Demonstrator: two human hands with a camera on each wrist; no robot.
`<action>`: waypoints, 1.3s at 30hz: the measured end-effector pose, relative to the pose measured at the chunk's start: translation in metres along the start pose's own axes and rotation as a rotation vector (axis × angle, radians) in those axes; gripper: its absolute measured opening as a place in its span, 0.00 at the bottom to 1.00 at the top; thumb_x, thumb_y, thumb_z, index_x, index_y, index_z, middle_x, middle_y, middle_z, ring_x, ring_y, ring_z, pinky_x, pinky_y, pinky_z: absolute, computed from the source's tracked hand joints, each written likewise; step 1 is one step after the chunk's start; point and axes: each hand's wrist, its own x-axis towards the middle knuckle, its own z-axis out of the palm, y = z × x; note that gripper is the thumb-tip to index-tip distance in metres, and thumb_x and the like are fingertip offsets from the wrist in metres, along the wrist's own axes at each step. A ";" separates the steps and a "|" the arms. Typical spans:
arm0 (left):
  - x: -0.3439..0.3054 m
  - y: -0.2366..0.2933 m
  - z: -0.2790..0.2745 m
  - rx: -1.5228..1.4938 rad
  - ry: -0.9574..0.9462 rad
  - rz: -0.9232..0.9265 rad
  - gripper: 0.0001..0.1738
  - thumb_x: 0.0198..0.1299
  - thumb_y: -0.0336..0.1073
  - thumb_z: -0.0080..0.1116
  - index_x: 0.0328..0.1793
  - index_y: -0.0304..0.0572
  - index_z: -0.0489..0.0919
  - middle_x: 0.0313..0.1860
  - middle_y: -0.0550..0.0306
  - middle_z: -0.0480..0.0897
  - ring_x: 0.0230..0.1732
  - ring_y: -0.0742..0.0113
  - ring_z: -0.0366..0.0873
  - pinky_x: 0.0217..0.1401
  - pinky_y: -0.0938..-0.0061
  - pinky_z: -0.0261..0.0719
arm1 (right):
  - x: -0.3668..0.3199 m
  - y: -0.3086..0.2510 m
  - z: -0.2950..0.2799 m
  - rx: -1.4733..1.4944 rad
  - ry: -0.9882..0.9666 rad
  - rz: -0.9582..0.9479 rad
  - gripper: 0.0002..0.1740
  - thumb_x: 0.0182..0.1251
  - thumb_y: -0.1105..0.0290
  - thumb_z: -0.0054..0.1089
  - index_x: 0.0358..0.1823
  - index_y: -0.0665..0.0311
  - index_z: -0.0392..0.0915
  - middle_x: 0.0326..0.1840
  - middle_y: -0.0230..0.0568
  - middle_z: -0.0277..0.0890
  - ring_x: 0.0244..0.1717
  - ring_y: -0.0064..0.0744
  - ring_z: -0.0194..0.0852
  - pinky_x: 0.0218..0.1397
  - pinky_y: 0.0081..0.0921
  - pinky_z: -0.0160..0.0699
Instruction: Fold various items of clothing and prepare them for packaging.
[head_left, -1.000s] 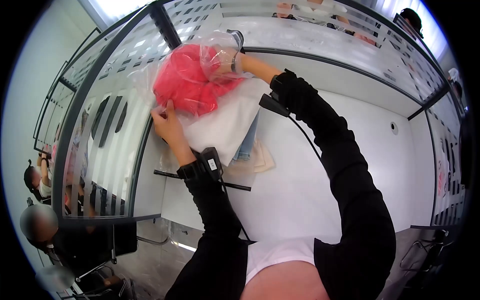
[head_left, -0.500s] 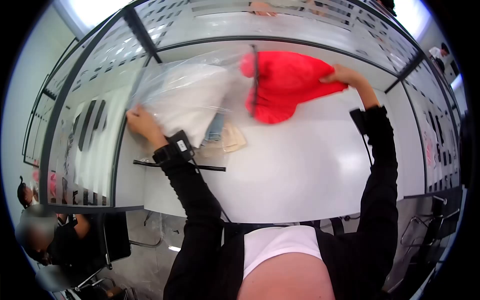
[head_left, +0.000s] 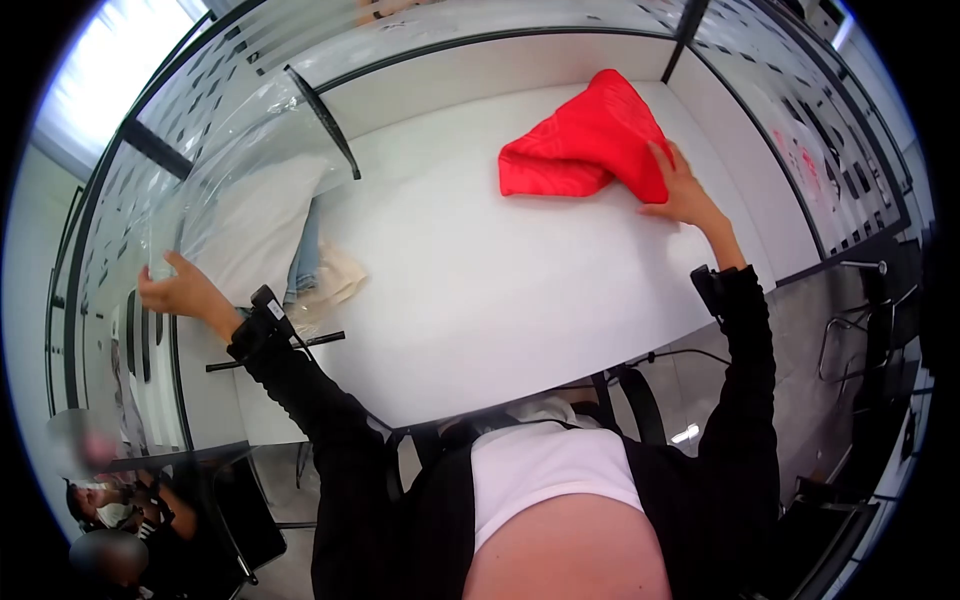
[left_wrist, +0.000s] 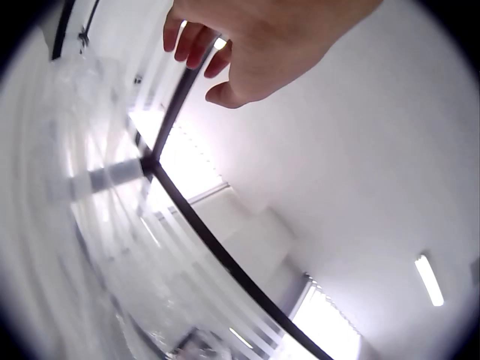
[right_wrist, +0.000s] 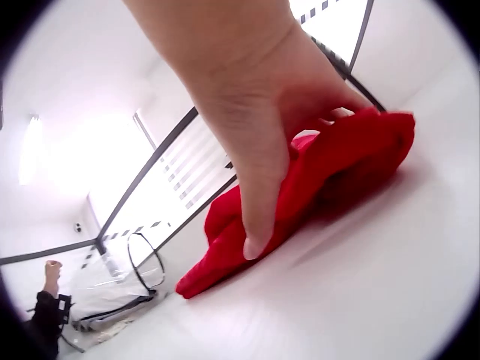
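Observation:
A folded, rumpled red garment (head_left: 590, 140) lies on the white table at the far right. My right hand (head_left: 685, 190) rests at its near end, thumb and fingers spread wide on either side; in the right wrist view the straight thumb (right_wrist: 259, 217) lies against the cloth. At the left lies a clear plastic bag (head_left: 255, 115) with a black handle strip (head_left: 325, 125) standing up from it. A white garment (head_left: 260, 215), blue denim (head_left: 304, 255) and beige cloth (head_left: 338, 275) show in or under it. My left hand (head_left: 185, 290) hovers beside the bag's left edge, fingers loosely bent and holding nothing.
A second black strip (head_left: 275, 352) lies by the table's front left. Low walls and clear striped panels with black frames (head_left: 500, 38) enclose the table (head_left: 480, 290). A seated person (head_left: 160, 510) is beyond the left panel. A chair (head_left: 860, 310) stands at the right.
The red garment has come out of the plastic bag and moved right onto the table with my right hand. My left hand has moved left along the bag, and the head view has turned.

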 end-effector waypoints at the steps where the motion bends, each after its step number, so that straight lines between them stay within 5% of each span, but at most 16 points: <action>1: -0.003 0.026 -0.016 -0.127 -0.042 0.071 0.20 0.51 0.39 0.59 0.45 0.33 0.70 0.42 0.48 0.72 0.44 0.57 0.71 0.45 0.66 0.71 | -0.002 -0.004 0.004 -0.023 -0.017 -0.059 0.56 0.38 0.47 0.68 0.67 0.58 0.45 0.67 0.65 0.38 0.66 0.64 0.42 0.62 0.42 0.59; 2: -0.011 0.048 -0.018 -0.312 -0.156 0.008 0.12 0.54 0.35 0.54 0.43 0.37 0.73 0.40 0.53 0.75 0.40 0.61 0.73 0.43 0.70 0.72 | -0.003 -0.007 0.008 -0.084 -0.030 -0.057 0.55 0.40 0.58 0.68 0.68 0.58 0.42 0.66 0.60 0.42 0.66 0.56 0.46 0.62 0.38 0.61; 7: -0.129 0.145 -0.006 -0.783 -0.845 0.077 0.19 0.51 0.39 0.58 0.46 0.34 0.72 0.38 0.54 0.76 0.39 0.66 0.74 0.41 0.74 0.72 | 0.004 -0.010 0.012 -0.105 0.060 0.026 0.34 0.46 0.81 0.53 0.60 0.62 0.59 0.57 0.49 0.64 0.55 0.48 0.64 0.53 0.35 0.69; 12: -0.269 0.204 0.023 -0.745 -1.376 0.211 0.27 0.49 0.42 0.62 0.50 0.31 0.70 0.35 0.55 0.78 0.37 0.70 0.75 0.40 0.77 0.72 | 0.003 -0.011 -0.011 0.340 0.205 -0.159 0.20 0.44 0.84 0.50 0.43 0.66 0.72 0.35 0.46 0.75 0.38 0.44 0.74 0.44 0.31 0.71; 13: -0.279 0.206 0.031 -0.820 -1.489 0.136 0.28 0.48 0.43 0.63 0.51 0.31 0.70 0.35 0.56 0.78 0.37 0.71 0.75 0.39 0.78 0.72 | -0.002 -0.018 -0.021 0.438 0.161 -0.168 0.19 0.44 0.84 0.49 0.42 0.67 0.72 0.34 0.46 0.75 0.37 0.43 0.74 0.44 0.29 0.71; 16: -0.258 0.209 0.041 -1.203 -2.017 -0.507 0.15 0.48 0.37 0.61 0.41 0.36 0.77 0.33 0.61 0.77 0.31 0.79 0.68 0.34 0.82 0.66 | -0.016 -0.031 -0.059 0.623 -0.025 -0.259 0.17 0.45 0.85 0.47 0.40 0.68 0.72 0.33 0.44 0.75 0.36 0.36 0.72 0.45 0.22 0.69; 17: -0.241 0.207 0.028 -1.294 -1.889 -0.658 0.07 0.48 0.34 0.59 0.32 0.42 0.80 0.32 0.65 0.76 0.26 0.80 0.60 0.30 0.82 0.61 | -0.020 -0.031 -0.075 0.637 -0.081 -0.325 0.18 0.45 0.85 0.47 0.41 0.68 0.72 0.34 0.44 0.75 0.37 0.35 0.72 0.46 0.22 0.69; 18: -0.223 0.201 0.023 -1.390 -1.852 -0.731 0.09 0.50 0.36 0.57 0.36 0.43 0.79 0.34 0.64 0.77 0.30 0.79 0.67 0.35 0.82 0.64 | -0.022 -0.031 -0.088 0.653 -0.137 -0.393 0.19 0.45 0.85 0.47 0.42 0.69 0.72 0.34 0.44 0.75 0.38 0.34 0.72 0.46 0.22 0.69; 22: -0.137 0.186 0.015 -1.603 -1.590 -0.598 0.13 0.53 0.27 0.51 0.47 0.39 0.73 0.39 0.57 0.79 0.39 0.70 0.76 0.41 0.75 0.74 | -0.031 0.022 -0.131 1.081 -0.107 -0.534 0.22 0.49 0.82 0.50 0.50 0.70 0.71 0.45 0.44 0.74 0.51 0.34 0.70 0.57 0.29 0.65; 26: -0.047 0.208 -0.030 -1.582 -1.468 -0.463 0.12 0.55 0.26 0.47 0.47 0.35 0.72 0.38 0.57 0.79 0.35 0.71 0.77 0.38 0.80 0.75 | -0.008 -0.008 -0.177 0.893 -0.152 -0.324 0.16 0.53 0.78 0.51 0.45 0.71 0.72 0.42 0.39 0.75 0.46 0.27 0.72 0.52 0.21 0.68; 28: -0.049 0.204 -0.005 -1.491 -1.581 -0.430 0.12 0.56 0.27 0.49 0.47 0.34 0.72 0.38 0.57 0.79 0.35 0.73 0.77 0.38 0.81 0.75 | 0.027 -0.014 -0.163 0.545 -0.291 -0.408 0.11 0.57 0.77 0.47 0.41 0.68 0.72 0.39 0.38 0.75 0.42 0.23 0.71 0.47 0.19 0.69; 29: -0.054 0.199 0.018 -1.444 -1.639 -0.416 0.13 0.56 0.28 0.50 0.47 0.34 0.72 0.38 0.57 0.79 0.35 0.73 0.77 0.38 0.82 0.75 | 0.046 -0.002 -0.143 0.334 -0.208 -0.405 0.07 0.60 0.77 0.44 0.37 0.66 0.72 0.32 0.35 0.73 0.37 0.22 0.70 0.43 0.18 0.69; 30: -0.073 0.187 0.052 -1.262 -1.636 -0.269 0.15 0.56 0.34 0.53 0.48 0.33 0.72 0.39 0.55 0.79 0.37 0.72 0.76 0.39 0.80 0.74 | 0.057 -0.008 -0.134 0.221 -0.185 -0.120 0.06 0.57 0.79 0.43 0.33 0.66 0.71 0.29 0.39 0.74 0.34 0.30 0.72 0.39 0.24 0.71; 32: -0.119 0.158 0.096 -0.801 -1.467 0.137 0.19 0.56 0.40 0.55 0.48 0.32 0.72 0.40 0.52 0.79 0.40 0.67 0.77 0.42 0.76 0.74 | 0.082 0.033 -0.090 -0.312 0.249 -0.292 0.07 0.53 0.80 0.41 0.29 0.65 0.70 0.28 0.43 0.73 0.34 0.42 0.72 0.39 0.33 0.70; 35: -0.146 0.135 0.074 -0.602 -1.460 0.293 0.25 0.53 0.47 0.57 0.49 0.33 0.71 0.43 0.46 0.78 0.44 0.60 0.76 0.46 0.72 0.73 | 0.080 0.032 -0.052 -0.136 0.199 -0.224 0.03 0.50 0.80 0.46 0.28 0.66 0.68 0.26 0.43 0.71 0.35 0.45 0.69 0.37 0.33 0.69; 39: -0.149 0.118 0.029 -0.583 -1.666 0.331 0.25 0.53 0.47 0.58 0.49 0.35 0.71 0.45 0.45 0.76 0.45 0.59 0.75 0.47 0.70 0.73 | 0.024 -0.023 -0.016 0.075 0.015 -0.366 0.15 0.58 0.63 0.55 0.42 0.63 0.69 0.42 0.44 0.68 0.43 0.43 0.69 0.46 0.33 0.69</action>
